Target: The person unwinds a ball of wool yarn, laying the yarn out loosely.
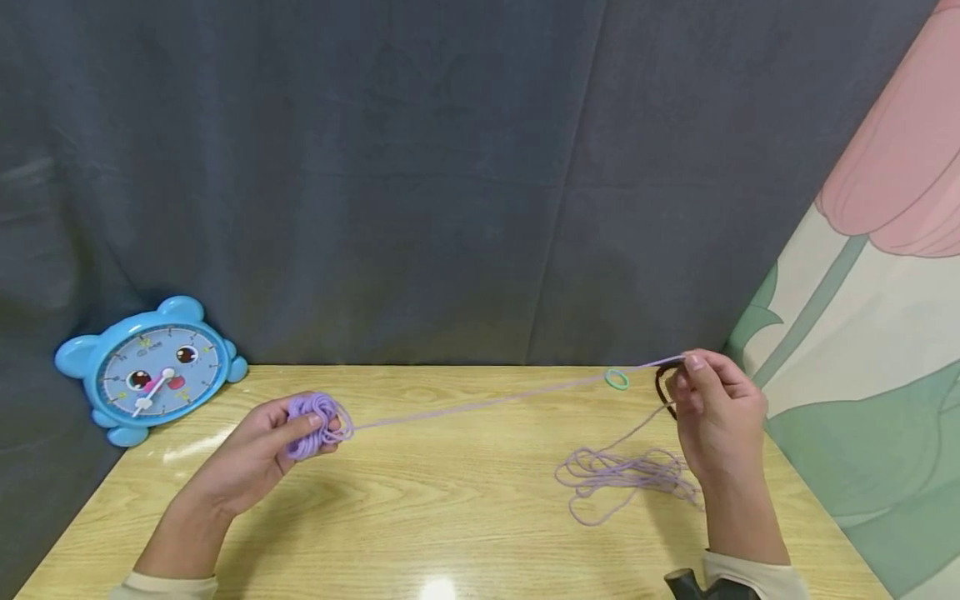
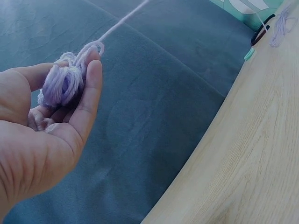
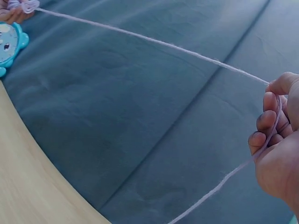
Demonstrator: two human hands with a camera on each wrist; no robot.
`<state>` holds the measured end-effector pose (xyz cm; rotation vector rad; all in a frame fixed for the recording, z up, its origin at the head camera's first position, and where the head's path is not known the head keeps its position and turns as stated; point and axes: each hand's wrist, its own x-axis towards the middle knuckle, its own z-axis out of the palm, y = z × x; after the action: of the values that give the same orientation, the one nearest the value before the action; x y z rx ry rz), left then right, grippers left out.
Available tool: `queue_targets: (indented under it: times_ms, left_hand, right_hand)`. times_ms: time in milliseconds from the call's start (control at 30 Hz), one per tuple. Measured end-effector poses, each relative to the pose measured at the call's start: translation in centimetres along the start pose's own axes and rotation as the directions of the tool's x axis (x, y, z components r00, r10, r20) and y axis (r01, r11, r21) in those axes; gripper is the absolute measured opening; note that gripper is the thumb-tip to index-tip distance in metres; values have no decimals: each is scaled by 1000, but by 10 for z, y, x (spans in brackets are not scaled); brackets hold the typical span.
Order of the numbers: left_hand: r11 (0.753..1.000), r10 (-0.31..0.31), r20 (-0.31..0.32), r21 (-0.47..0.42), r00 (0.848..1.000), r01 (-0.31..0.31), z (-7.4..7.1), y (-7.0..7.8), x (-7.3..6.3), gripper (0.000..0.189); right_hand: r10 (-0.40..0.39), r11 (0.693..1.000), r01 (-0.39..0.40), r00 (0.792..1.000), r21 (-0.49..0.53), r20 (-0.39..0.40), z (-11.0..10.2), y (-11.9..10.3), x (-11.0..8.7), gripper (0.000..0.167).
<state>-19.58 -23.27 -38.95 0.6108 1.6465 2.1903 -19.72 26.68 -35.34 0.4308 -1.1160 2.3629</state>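
Note:
My left hand (image 1: 255, 454) holds a wound bundle of lilac yarn (image 1: 306, 408), with the thumb laid over it and the fingers beneath. From the bundle a single strand (image 3: 173, 45) runs taut across to my right hand (image 1: 718, 417), which pinches it between thumb and fingertips. In the right wrist view the strand passes down along the curled fingers and leaves below the palm. It leads to a loose heap of the same yarn (image 1: 626, 472), lying in loops on the table near the right hand.
On the wooden table (image 1: 450, 500), a small green ring (image 1: 617, 380) and a black looped item (image 1: 662, 388) lie near the back right. A blue animal-shaped clock (image 1: 161, 371) leans at the back left. A dark curtain (image 1: 420, 183) hangs behind; a flower-patterned surface (image 1: 870, 350) borders the right.

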Motion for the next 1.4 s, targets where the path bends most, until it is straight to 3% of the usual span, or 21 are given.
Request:
queue_targets:
  times_ms: [267, 700, 1067, 1400]
  left_hand:
    - [1000, 3, 14, -20, 1000, -3, -1, 0, 0, 29]
    - [1000, 19, 15, -14, 1000, -19, -3, 2, 0, 29]
    - [1000, 21, 8, -18, 1000, -21, -5, 2, -1, 30]
    - [999, 38, 7, -34, 999, -37, -7, 2, -2, 30]
  right_hand:
    - [-36, 996, 42, 996, 79, -81, -12, -12, 5, 22]
    - [-80, 992, 99, 976, 81, -204, -24, -27, 11, 15]
    - [-134, 964, 188, 955, 190, -264, -41, -41, 17, 19]
    - [-192, 950, 263, 918, 171, -347, -50, -52, 19, 16]
